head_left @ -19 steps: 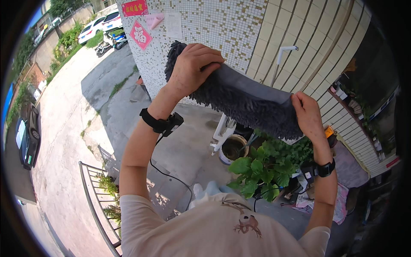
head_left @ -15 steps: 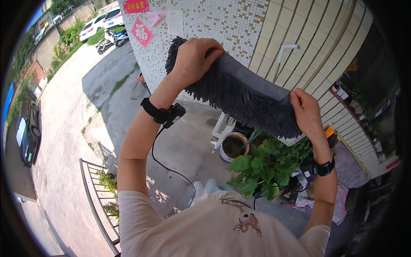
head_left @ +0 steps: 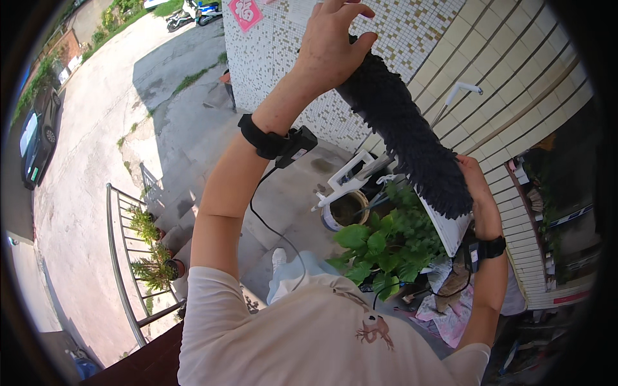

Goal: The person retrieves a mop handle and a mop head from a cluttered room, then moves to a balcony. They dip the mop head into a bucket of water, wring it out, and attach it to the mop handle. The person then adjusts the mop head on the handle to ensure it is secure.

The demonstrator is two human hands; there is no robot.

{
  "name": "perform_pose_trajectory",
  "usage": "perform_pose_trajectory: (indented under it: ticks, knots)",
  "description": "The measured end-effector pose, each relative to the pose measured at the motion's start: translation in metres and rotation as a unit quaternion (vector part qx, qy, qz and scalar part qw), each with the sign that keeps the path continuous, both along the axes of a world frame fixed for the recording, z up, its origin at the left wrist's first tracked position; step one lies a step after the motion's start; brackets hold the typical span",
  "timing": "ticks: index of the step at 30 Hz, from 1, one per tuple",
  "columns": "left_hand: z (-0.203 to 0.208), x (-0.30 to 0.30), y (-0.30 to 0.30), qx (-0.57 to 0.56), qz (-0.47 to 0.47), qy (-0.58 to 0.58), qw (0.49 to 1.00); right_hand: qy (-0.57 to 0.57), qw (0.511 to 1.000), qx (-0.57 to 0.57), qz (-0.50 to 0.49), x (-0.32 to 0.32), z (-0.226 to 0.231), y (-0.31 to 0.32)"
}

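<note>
A long dark grey chenille mop pad point(head_left: 402, 125) slants across the upper middle, its shaggy strands facing me. My right hand point(head_left: 475, 180) grips its lower right end, with the fingers partly hidden behind the edge. At the upper end is my left hand point(head_left: 331, 48), its thumb and fingers spread apart. Part of the pad passes behind that hand, and I cannot tell whether the palm touches it.
Below the pad stand leafy green plants point(head_left: 380, 241), a bucket point(head_left: 344, 209) and a white frame-like piece point(head_left: 344, 183). A tiled wall point(head_left: 515, 83) rises ahead. A metal railing point(head_left: 122, 257) is at left. Cables run from both wrist straps.
The pad has swung steeper, and its shaggy side now faces me where its smooth backing showed before. My left hand has risen and its fingers have spread from their grip.
</note>
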State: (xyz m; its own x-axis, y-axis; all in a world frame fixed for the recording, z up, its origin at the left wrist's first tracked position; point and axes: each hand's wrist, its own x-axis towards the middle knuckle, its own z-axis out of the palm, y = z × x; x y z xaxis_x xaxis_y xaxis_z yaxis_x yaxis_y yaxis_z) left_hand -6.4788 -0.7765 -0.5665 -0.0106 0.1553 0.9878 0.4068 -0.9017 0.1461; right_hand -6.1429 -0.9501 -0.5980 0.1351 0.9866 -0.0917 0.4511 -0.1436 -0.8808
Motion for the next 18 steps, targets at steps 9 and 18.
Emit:
perform_pose_trajectory:
  ticks: [9, 18]
  knots:
    - [-0.074, 0.02, -0.101, -0.431, -0.426, -0.197, 0.771, 0.164, 0.982, -0.065, -0.065, -0.055, -0.001, -0.032]
    - [-0.061, 0.049, -0.081, -0.418, -0.323, -0.176, 0.831, 0.211, 0.971, -0.01, -0.115, -0.019, -0.041, -0.041]
